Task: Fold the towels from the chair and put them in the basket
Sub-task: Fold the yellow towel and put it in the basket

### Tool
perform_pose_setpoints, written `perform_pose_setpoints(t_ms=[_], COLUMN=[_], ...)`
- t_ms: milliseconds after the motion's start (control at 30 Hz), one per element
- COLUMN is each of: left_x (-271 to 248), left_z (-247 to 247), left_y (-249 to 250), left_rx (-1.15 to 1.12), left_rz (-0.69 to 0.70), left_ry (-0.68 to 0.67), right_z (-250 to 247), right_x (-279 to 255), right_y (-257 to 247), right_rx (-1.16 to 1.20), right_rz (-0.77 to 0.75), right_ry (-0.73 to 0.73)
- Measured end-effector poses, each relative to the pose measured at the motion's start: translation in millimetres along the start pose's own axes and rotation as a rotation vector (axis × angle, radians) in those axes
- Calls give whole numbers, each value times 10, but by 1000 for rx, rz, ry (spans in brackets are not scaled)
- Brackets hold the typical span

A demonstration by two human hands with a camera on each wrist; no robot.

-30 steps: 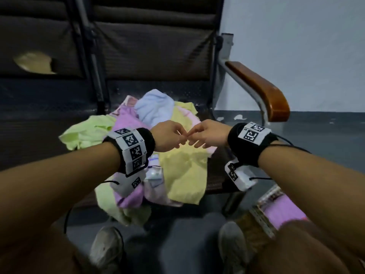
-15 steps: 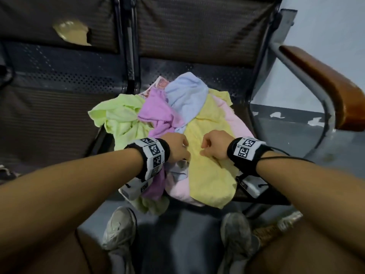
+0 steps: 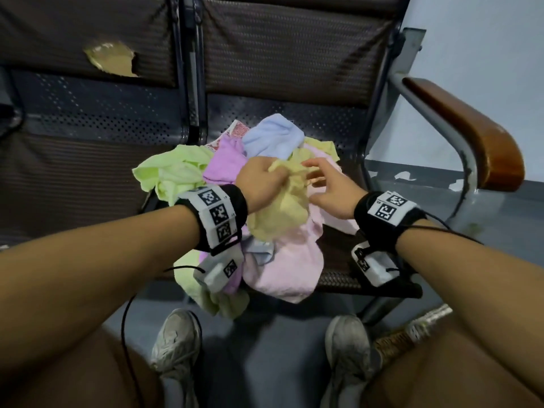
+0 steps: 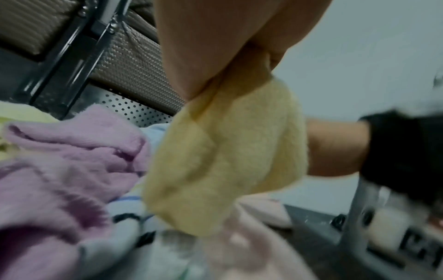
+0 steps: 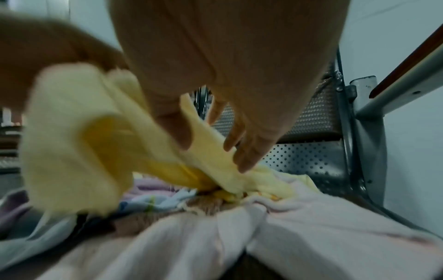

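Note:
A heap of small towels lies on the dark chair seat [image 3: 338, 254]. My left hand [image 3: 273, 176] grips a bunched yellow towel [image 3: 279, 213] and holds it a little above the heap; in the left wrist view the yellow towel [image 4: 227, 161] hangs from my palm. My right hand [image 3: 312, 181] is beside it with fingers spread, its fingertips [image 5: 244, 163] touching the far end of the yellow towel [image 5: 72, 132]. Under them lie a pink towel [image 3: 288, 260], a purple one [image 3: 226, 163], a light blue one [image 3: 273, 136] and a green one [image 3: 173, 172].
A wooden armrest [image 3: 471, 134] on a metal frame stands at the right of the seat. A woven basket rim [image 3: 394, 343] shows on the floor by my right shoe [image 3: 350, 346]. My left shoe [image 3: 176, 340] is below the overhanging towels. A second seat adjoins on the left.
Both hands moved from the front of the pile further in. My left hand gathered the yellow towel and raised it; my right hand went from a closed fist to spread fingers.

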State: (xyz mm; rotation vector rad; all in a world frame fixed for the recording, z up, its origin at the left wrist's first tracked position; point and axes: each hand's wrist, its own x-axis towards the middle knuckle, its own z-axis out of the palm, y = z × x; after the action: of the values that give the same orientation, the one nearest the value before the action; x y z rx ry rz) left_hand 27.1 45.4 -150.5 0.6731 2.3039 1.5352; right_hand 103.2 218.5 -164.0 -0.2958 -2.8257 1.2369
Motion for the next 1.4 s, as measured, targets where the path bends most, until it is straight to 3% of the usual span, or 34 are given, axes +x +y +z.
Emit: perform_pose_setpoints(t_ms=[100, 200, 267, 333, 467, 600, 667, 767, 933, 1000, 1133, 1233, 1300, 1400], left_x=[-87, -146, -116, -64, 60, -33, -21, 77, 171, 171, 218, 235, 237, 270], left_z=[-72, -141, -186, -247, -356, -258, -197, -243, -342, -368, -357, -303, -257, -199], left_y=[228, 320, 272, 196, -48, -164, -160, -99, -7, -24, -142, -129, -97, 3], left_rx=[-304, -596, -651, -541, -38, 147, 193, 129, -115, 9, 309, 311, 196, -192], left_rz=[-62, -197, -240, -223, -121, 70, 112, 113, 24, 37, 26, 32, 9, -93], left_ry=[26, -50, -71, -3, 155, -119, -139, -3, 152, 142, 111, 60, 56, 123], right_z=[89, 145, 154, 173, 129, 59, 49, -43, -138, -184, -323, -392, -389, -324], right_x=[-75, -18, 24, 37, 54, 62, 61, 74, 63, 72, 114, 91, 90, 89], right_y=[130, 88, -3, -86, -280, -455, -470, -330, 138, 163, -79, -207, -156, 34], right_rx=[-273, -326, -290, -217, -86, -92, -89, -112, -441, -323, 98, 335, 251, -5], right_rz=[-34, -104, -100, -79, -150, -308, -350, -251, 30, 76, -19, -84, -54, 52], right_ry=[-151, -44, 39, 78, 212, 253, 223, 196, -2, 65, 375, 365, 332, 219])
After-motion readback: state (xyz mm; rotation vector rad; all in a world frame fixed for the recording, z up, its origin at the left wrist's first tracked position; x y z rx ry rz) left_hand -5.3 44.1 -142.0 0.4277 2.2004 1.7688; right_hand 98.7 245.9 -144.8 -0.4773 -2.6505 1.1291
